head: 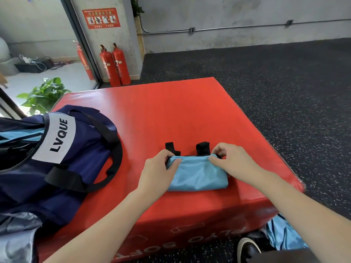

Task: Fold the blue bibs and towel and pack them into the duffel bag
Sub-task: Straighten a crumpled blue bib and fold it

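A light blue mesh bib (198, 173) lies folded into a small rectangle on the red plyo box (171, 114), near its front edge. Two black straps stick out past its far edge. My left hand (161, 168) pinches the bib's far left corner. My right hand (231, 160) pinches the far right corner. A navy duffel bag (62, 158) with a white "LVQUE" label and black handles sits on the box to the left, its mouth open with light blue fabric (19, 135) showing inside.
More light blue fabric (283, 236) hangs at the lower right beside the box, above a black shoe (248, 249). Red fire extinguishers (114, 67) stand by the wall beyond. A potted plant (43, 93) is at the left. Dark speckled floor surrounds the box.
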`<state>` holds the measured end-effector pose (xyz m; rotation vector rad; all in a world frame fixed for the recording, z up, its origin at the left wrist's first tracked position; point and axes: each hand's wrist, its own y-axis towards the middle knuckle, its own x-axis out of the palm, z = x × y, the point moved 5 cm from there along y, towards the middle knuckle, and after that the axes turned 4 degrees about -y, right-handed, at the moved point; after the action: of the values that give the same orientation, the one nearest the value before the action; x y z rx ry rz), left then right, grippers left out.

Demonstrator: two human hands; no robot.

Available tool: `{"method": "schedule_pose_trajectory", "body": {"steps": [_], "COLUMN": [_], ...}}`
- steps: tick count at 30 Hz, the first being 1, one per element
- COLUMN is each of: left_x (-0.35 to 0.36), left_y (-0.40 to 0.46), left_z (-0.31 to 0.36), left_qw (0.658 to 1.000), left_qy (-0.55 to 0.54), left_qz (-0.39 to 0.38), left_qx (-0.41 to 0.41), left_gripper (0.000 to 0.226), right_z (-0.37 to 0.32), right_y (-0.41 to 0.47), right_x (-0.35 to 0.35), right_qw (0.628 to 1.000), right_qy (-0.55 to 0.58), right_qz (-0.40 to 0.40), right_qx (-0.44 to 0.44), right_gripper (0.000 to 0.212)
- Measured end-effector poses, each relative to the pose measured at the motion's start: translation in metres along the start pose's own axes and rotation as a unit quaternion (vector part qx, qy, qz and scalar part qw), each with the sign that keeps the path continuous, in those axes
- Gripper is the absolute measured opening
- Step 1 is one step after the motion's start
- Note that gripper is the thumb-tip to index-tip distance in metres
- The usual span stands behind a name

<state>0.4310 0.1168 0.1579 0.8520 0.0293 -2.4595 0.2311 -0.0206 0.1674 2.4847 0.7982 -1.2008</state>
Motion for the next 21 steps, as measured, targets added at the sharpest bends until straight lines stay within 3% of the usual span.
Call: {"method": "schedule_pose_trajectory", "body": {"steps": [5, 8, 11, 14, 17, 21], "left_x": [-0.001, -0.003, -0.003, 0.014, 0.027, 0.020], "left_y": [0.007, 0.007, 0.008, 0.004, 0.001, 0.005], "left_z": [-0.011, -0.009, 0.008, 0.019, 0.014, 0.014], "left_qw": [0.999, 0.992, 0.978, 0.954, 0.958, 0.965], "left_qy": [0.020, 0.115, 0.177, 0.182, 0.187, 0.214], "left_qz": [0.008, 0.013, 0.050, -0.031, -0.095, -0.059], "left_qx": [-0.046, -0.056, 0.100, 0.236, 0.195, 0.137], "left_gripper": [0.012, 0.018, 0.019, 0.021, 0.024, 0.019], "right_z": [0.008, 0.012, 0.012, 0.010, 0.007, 0.004], "right_y": [0.005, 0.007, 0.009, 0.009, 0.008, 0.004], "right_x": [0.006, 0.010, 0.011, 0.011, 0.011, 0.008], "right_qw": [0.999, 0.998, 0.995, 0.992, 0.990, 0.987], "right_qy": [-0.032, -0.066, -0.091, -0.108, -0.123, -0.123], "right_qz": [0.012, 0.007, 0.008, 0.015, 0.026, 0.069], "right_qx": [0.011, 0.024, 0.043, 0.056, 0.064, 0.077], "right_gripper": [0.014, 0.015, 0.018, 0.019, 0.021, 0.023]}}
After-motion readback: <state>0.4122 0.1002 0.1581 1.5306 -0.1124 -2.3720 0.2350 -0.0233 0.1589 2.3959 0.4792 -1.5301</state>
